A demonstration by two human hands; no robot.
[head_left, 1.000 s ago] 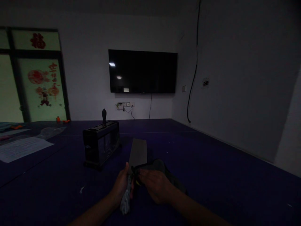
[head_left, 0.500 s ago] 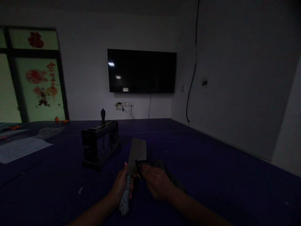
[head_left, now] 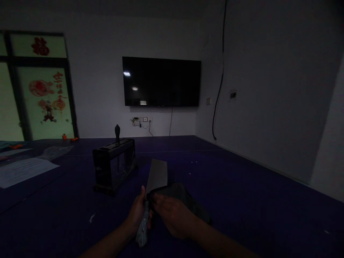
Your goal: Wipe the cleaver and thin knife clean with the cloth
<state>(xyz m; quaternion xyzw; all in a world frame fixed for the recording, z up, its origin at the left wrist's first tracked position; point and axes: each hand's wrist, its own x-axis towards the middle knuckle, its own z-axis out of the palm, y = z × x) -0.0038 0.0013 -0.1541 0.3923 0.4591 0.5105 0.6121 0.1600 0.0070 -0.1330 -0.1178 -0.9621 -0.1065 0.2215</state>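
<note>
A cleaver (head_left: 158, 173) with a broad flat blade points away from me, tilted slightly to the right. Its handle (head_left: 142, 229) looks wrapped in wrinkled clear plastic. My left hand (head_left: 138, 211) is closed around the place where blade and handle meet, thumb along the left edge. My right hand (head_left: 172, 215) presses a dark grey cloth (head_left: 180, 191) onto the lower blade beside the handle, fingers closed on it. The rest of the cloth trails to the right, under and behind my right forearm. The dim light hides the fingertips.
A black knife block (head_left: 114, 165) with clear sides and one dark handle upright in its top stands to the left. Paper (head_left: 25, 172) and a clear plastic bag (head_left: 56, 152) lie farther left on the purple tabletop (head_left: 242, 200). Small white scraps are scattered about.
My right hand has slid a little left and down the blade toward the handle, drawing the cloth with it. More cloth now spreads over the lower blade. My left hand keeps its hold.
</note>
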